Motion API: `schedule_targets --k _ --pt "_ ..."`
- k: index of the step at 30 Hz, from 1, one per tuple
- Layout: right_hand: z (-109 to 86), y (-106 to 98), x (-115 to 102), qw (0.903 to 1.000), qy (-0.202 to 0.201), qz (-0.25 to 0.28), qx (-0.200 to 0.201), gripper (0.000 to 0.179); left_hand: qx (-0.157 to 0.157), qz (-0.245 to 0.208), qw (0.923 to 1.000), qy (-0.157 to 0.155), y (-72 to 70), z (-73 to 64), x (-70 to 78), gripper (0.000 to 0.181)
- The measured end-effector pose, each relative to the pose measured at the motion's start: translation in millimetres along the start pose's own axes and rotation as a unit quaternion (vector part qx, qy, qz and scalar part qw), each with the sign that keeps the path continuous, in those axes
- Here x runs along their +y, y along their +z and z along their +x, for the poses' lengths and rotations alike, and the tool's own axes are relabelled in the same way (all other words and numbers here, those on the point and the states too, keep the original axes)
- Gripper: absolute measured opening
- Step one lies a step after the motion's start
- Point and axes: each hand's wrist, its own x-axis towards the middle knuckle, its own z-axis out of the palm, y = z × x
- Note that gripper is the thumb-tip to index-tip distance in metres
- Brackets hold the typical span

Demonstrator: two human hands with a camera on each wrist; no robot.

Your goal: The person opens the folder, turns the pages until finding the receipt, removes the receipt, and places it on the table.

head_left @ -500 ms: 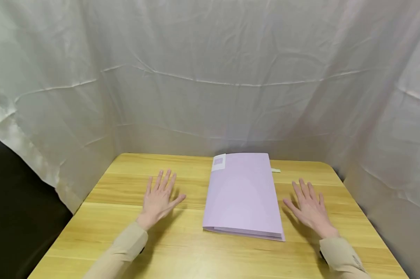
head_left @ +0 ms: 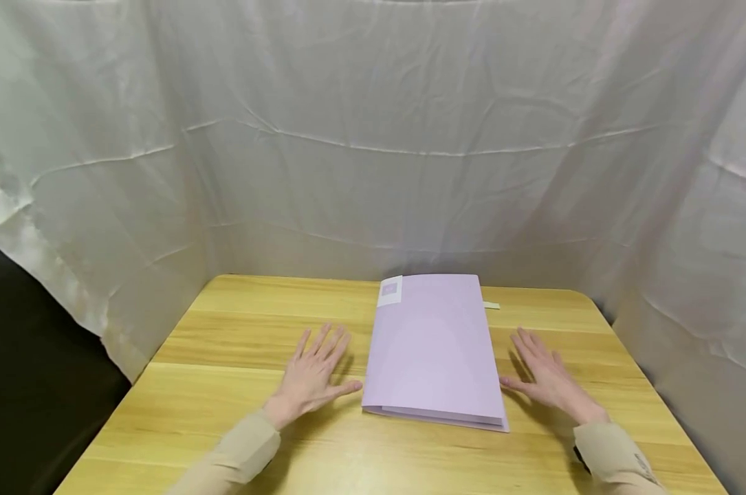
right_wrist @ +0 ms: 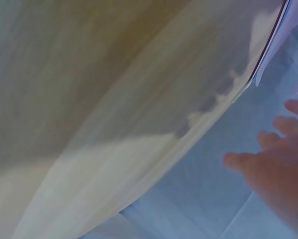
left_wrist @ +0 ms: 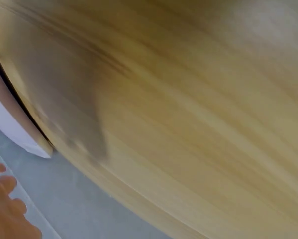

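A closed lilac folder point(head_left: 434, 350) lies on the wooden table, with a white label point(head_left: 390, 291) at its upper left corner and a pale tab point(head_left: 491, 305) sticking out past its right edge. To its left, my left hand point(head_left: 311, 378) is spread flat over the table, palm down, the thumb tip close to the folder's left edge. On the other side my right hand point(head_left: 549, 378) hovers with straight fingers, its thumb tip at the folder's right edge. Both hands hold nothing. The wrist views catch only part of the left fingers point(left_wrist: 9, 204) and right fingers point(right_wrist: 278, 159).
The wooden table point(head_left: 224, 344) has rounded far corners. Light grey curtains point(head_left: 373, 137) hang behind it and along both sides. A black area point(head_left: 32, 385) shows beyond the table's left edge.
Both hands have moved inward toward the folder, the left hand rightward and the right hand slightly leftward, its fingers now closer together. The folder stays in place on the table.
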Motion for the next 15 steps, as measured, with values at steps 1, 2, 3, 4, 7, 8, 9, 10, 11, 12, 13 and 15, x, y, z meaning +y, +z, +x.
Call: schedule_targets --k 1,2,3,4,7,8,9,10,11,12,13,15 --pt "0.3 0.2 0.6 1.0 -0.004 0.006 -0.004 0.097 -0.005 -0.001 1.0 0.008 0.5 0.3 2.5 0.096" --pt "0.6 0.4 0.9 0.9998 -0.007 0.014 -0.008 0.098 -0.011 0.0 0.9998 0.017 1.0 0.7 4.8 0.096" --pt "0.9 0.7 1.2 0.9996 -0.011 0.021 -0.014 0.098 -0.015 0.003 0.9996 0.025 1.5 0.9 6.8 0.097" --pt "1.0 0.8 1.3 0.9993 -0.014 0.028 -0.019 0.098 -0.02 0.006 0.9993 0.032 2.1 0.8 8.6 0.097" --pt "1.5 1.4 0.9 0.9979 -0.024 0.045 -0.039 0.098 -0.032 0.013 0.9979 0.055 3.2 0.4 13.3 0.099" --pt "1.1 1.5 0.5 0.9973 -0.027 0.051 -0.046 0.098 -0.036 0.015 0.9973 0.062 3.9 0.4 14.8 0.099" --pt "0.8 2.0 0.3 0.9968 -0.031 0.052 -0.053 0.097 -0.039 0.017 0.9967 0.069 4.6 0.5 16.4 0.1" --pt "0.6 2.6 0.3 0.9962 -0.034 0.052 -0.06 0.096 -0.043 0.017 0.9961 0.075 5.1 0.5 18.0 0.101" --pt "0.5 3.3 0.3 0.9957 -0.04 0.052 -0.066 0.096 -0.046 0.018 0.9954 0.082 5.8 0.8 19.6 0.101" --pt "0.3 4.0 0.7 0.995 -0.046 0.054 -0.072 0.095 -0.049 0.017 0.9949 0.086 6.5 1.1 21.3 0.1" --pt "0.1 4.5 0.7 0.9942 -0.05 0.054 -0.078 0.095 -0.051 0.018 0.9945 0.09 7.3 1.6 22.9 0.1" --pt "0.6 5.8 2.1 0.9925 -0.056 0.058 -0.092 0.095 -0.049 0.02 0.9941 0.095 8.0 2.6 26.1 0.098"
